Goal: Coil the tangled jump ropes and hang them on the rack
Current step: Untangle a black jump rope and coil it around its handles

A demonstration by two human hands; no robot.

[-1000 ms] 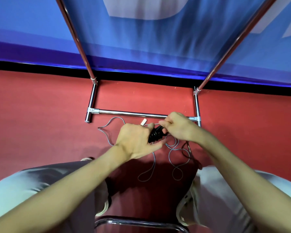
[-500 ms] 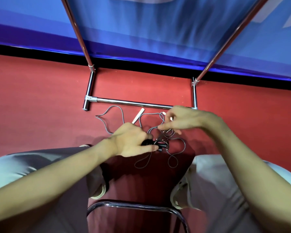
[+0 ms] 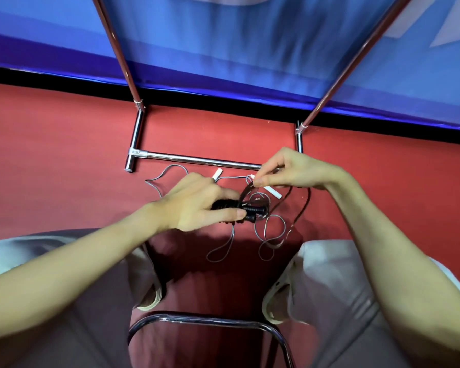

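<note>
Left hand: the left hand [image 3: 197, 203] is curled round the black handles [image 3: 246, 209], thumb underneath, fingers over the top; the handle ends stick out toward 3 o'clock.
Right hand: the right hand [image 3: 290, 168] pinches a dark rope [image 3: 246, 191] between thumb and forefinger, just at 1 o'clock of the handles; the other fingers are bent loosely behind.
Dark rope: it runs from the pinch down to the handles, and another stretch arcs from under the right hand toward 5 o'clock, down to the floor [image 3: 64, 155].
Grey rope: a thin grey rope [image 3: 270, 229] lies tangled on the red floor below and beside both hands, with loops hanging toward 6 o'clock and one loop lying out at 10 o'clock of the left hand.
White handles: two white handles [image 3: 272, 193] show, one peeking past the left knuckles at 12 o'clock, the other just under the right fingers; whether they touch the floor I cannot tell.
Rack: the chrome rack [image 3: 197, 160] stands at 12 o'clock of the hands, its low crossbar on the floor and two uprights rising past a blue wall [image 3: 237, 62].
Person: pale trouser legs [image 3: 329, 301] and shoes [image 3: 275, 304] fill the bottom, at either side of a chrome chair frame [image 3: 197, 318] at 6 o'clock.
</note>
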